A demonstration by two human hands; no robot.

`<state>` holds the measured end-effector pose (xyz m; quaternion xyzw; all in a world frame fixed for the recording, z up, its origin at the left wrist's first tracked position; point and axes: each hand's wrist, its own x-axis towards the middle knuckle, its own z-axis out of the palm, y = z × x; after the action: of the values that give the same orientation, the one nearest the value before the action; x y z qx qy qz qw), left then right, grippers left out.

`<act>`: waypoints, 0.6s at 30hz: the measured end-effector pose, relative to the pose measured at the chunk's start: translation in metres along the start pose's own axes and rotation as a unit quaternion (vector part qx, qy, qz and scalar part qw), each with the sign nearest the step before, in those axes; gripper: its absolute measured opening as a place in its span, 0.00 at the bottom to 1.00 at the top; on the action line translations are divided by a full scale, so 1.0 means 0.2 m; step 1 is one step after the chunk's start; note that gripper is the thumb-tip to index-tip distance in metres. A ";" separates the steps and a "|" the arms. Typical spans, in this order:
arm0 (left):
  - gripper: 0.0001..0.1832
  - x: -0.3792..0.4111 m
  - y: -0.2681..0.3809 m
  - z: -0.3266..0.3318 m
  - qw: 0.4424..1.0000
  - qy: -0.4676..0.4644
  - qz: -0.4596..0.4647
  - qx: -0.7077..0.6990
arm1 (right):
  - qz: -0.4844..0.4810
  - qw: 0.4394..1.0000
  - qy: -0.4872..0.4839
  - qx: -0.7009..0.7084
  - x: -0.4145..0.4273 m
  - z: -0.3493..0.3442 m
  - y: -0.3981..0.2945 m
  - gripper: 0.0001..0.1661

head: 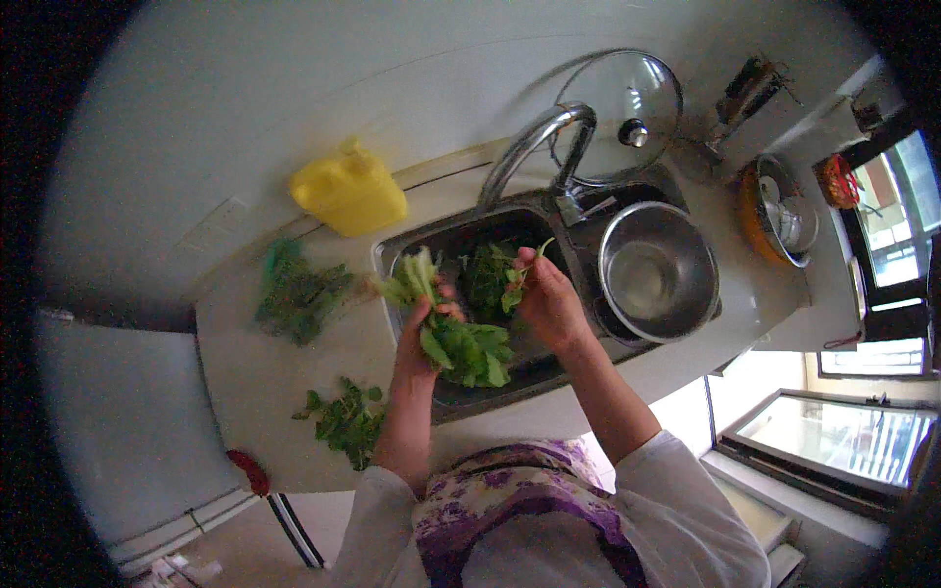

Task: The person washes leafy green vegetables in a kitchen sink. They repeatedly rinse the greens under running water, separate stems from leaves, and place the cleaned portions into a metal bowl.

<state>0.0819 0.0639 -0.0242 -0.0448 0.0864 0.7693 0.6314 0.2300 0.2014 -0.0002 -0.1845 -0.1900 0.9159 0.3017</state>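
Observation:
My left hand grips a bunch of leafy greens, its pale stems pointing up and its leaves hanging down over the sink basin. A thin leafy sprig is pinched in the fingers of my right hand, with a stem end showing past the fingertips. Both hands are above the left basin of a double sink. Darker leafy greens lie in that basin, between and beyond my hands. Left of my left forearm, a small pile of leafy greens rests on the countertop.
A metal pot sits over the right basin. Behind stand a chrome faucet and a glass lid against the wall. Left are a yellow jug and feathery greens. A bowl with dishes stands far right.

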 end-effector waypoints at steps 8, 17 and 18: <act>0.22 -0.04 0.02 0.07 0.974 0.113 0.059 0.187 | 0.027 0.999 -0.023 0.020 -0.03 0.07 -0.04 0.09; 0.26 0.02 -0.09 0.19 0.852 0.165 0.103 0.486 | -0.046 0.887 -0.042 -0.458 -0.05 0.20 -0.02 0.11; 0.27 0.02 -0.10 0.21 0.849 0.165 0.097 0.493 | -0.068 0.859 -0.040 -0.506 -0.03 0.19 0.00 0.11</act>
<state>0.1014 0.0796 0.0142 0.1541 0.5610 0.6641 0.4695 0.2180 0.1880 0.0333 -0.2616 -0.6508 0.6777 0.2207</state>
